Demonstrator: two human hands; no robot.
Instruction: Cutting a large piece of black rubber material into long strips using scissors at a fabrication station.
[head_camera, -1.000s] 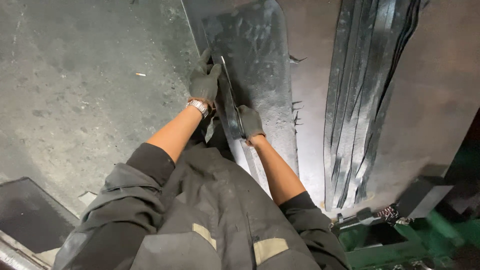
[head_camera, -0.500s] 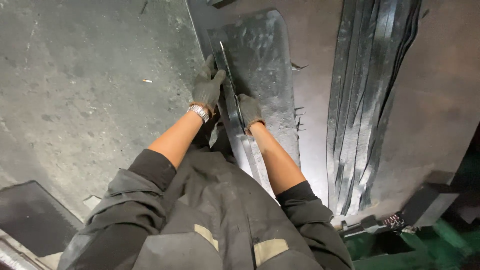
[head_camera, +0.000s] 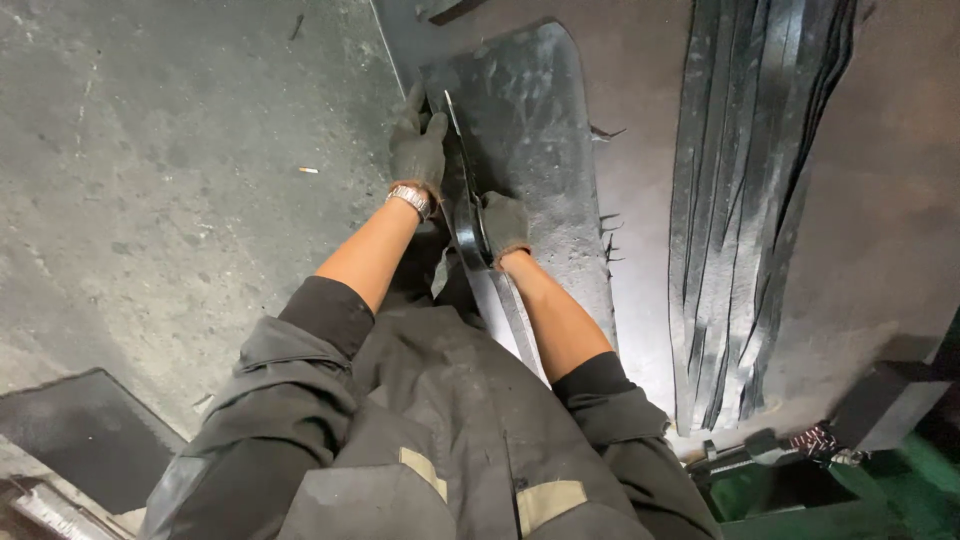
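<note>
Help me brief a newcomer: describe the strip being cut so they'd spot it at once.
Start at the big dark rubber sheet flat on the concrete floor. Along its left edge, between the gloved left hand and right hand, a narrow strip peels toward the person. Unlike the bundle of cut strips at right, it's still attached.

Both arms bare from rolled sleeves, extended forward and down, converging. Left hand (head_camera: 418, 150) gloved, dark; reaches farther, fingers spread flat, palm down; metal watch (head_camera: 409, 200) on wrist. Right hand (head_camera: 505, 224) gloved, nearer to body, fingers curled in closed grip, wrist straight. Hands close together, not touching.
</note>
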